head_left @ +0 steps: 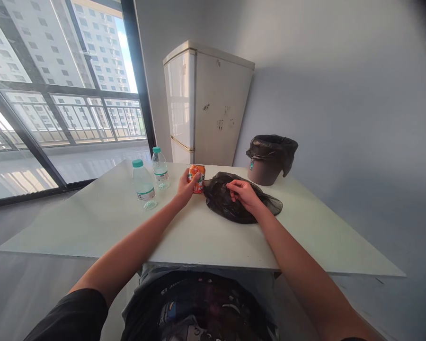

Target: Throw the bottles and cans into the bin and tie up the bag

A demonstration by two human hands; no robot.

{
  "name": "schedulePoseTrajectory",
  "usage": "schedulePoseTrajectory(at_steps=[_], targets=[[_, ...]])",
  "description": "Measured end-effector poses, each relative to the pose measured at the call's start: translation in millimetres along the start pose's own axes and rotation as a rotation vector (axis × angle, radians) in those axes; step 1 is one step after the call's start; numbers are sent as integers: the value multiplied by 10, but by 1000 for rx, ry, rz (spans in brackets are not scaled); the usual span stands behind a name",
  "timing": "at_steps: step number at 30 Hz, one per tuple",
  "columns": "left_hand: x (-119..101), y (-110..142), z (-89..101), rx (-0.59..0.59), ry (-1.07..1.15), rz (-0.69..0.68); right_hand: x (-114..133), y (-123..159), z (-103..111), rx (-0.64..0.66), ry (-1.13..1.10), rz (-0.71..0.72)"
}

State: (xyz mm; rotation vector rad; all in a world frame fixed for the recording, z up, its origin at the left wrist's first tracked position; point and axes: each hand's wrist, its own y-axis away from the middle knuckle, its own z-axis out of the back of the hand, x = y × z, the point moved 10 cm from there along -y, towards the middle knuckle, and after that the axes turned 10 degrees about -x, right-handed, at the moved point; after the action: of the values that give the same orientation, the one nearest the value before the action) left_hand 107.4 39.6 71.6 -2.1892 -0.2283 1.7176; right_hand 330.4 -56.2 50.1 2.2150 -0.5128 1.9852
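Note:
My left hand [186, 188] is wrapped round an orange drink can [200, 183], which stands upright at the left edge of a black plastic bag [223, 204]. The bag lies crumpled on the table, its mouth partly open. Over the bag, my right hand [244, 194] is closed in a pinch on its thin film; the exact spot between the fingertips is hard to make out. Left of the can are two clear plastic bottles with green caps, a nearer bottle [142, 182] and a farther bottle [160, 168], both upright.
A brown trash bin [264, 170] lined with a black bag stands at the table's far right. The pale table [199, 241] has its near edge close to my body. Beyond it are a white refrigerator [220, 99] and, on the left, a glass sliding door [67, 118].

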Motion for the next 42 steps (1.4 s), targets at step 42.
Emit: schedulePoseTrajectory(at_steps=[42], targets=[[28,86,-240,225,420,371,-72,-9,-5,5,59,-3]])
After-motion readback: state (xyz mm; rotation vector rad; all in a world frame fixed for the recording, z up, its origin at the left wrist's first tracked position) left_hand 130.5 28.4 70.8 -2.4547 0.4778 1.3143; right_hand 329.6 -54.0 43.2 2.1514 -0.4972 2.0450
